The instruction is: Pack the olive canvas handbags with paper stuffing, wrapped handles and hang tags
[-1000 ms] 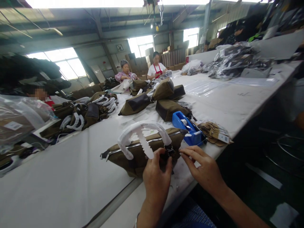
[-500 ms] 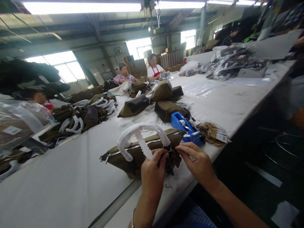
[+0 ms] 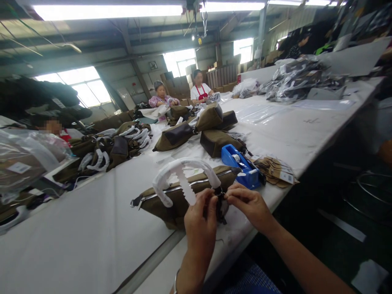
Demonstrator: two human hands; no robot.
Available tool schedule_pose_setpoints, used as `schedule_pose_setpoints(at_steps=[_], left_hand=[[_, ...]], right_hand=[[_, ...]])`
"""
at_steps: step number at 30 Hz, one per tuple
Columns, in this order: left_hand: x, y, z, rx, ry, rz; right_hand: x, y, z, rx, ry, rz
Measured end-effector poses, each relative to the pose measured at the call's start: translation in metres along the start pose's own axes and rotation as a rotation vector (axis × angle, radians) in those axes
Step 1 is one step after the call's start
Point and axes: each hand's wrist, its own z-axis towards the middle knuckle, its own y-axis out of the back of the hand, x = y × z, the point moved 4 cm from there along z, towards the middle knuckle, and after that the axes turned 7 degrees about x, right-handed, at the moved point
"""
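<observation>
An olive-green handbag [image 3: 174,206] with a silver zip stands on the table in front of me. White wrapping covers its handle [image 3: 186,163], and a jagged-edged pale strip [image 3: 185,188] hangs inside the arch. At the handle's near right base is a small metal ring, with a dark dangling bag charm [image 3: 221,210] below it. My left hand [image 3: 202,216] is closed in a pinch on the left of the ring and charm. From the right, my right hand [image 3: 248,204] pinches at the same spot. The fingers hide exactly which parts they grip.
Right behind the handbag sit a blue tape dispenser [image 3: 240,165] and a pile of brown tags [image 3: 275,171]. More olive bags [image 3: 177,136] lie farther back and at left. Plastic-wrapped goods [image 3: 294,77] are heaped at the far right. Several people sit around the table [image 3: 76,228].
My right hand has moved slightly left, closer to my left hand at the ring. The dark charm has shifted a little; the handbag stays in place.
</observation>
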Motion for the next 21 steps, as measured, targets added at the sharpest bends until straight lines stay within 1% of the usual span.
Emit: schedule_pose_setpoints(at_steps=[2, 5, 8, 10, 12, 14, 18, 21], left_hand=[[0.007, -0.004, -0.007, -0.024, 0.051, 0.117], [0.009, -0.013, -0.015, 0.017, 0.064, 0.262], [0.007, -0.017, -0.015, 0.034, 0.11, 0.284], [0.007, -0.015, -0.012, 0.05, 0.192, 0.22], [0.008, -0.011, -0.008, 0.088, 0.281, 0.122], [0.009, -0.006, -0.004, 0.133, 0.331, 0.003], [0.014, 0.0, 0.002, 0.236, 0.347, -0.242], [0.017, 0.001, 0.002, 0.288, 0.356, -0.346]], right_hand=[[0.001, 0.001, -0.001, 0.013, -0.023, 0.007], [0.005, 0.002, -0.001, 0.075, -0.041, -0.078], [0.011, 0.003, 0.0, 0.161, 0.014, -0.21], [0.015, 0.004, 0.002, 0.207, 0.061, -0.274], [0.019, 0.006, 0.005, 0.227, 0.095, -0.309], [0.022, 0.006, 0.007, 0.24, 0.117, -0.323], [0.028, 0.005, 0.011, 0.272, 0.137, -0.359], [0.033, 0.004, 0.012, 0.279, 0.136, -0.4]])
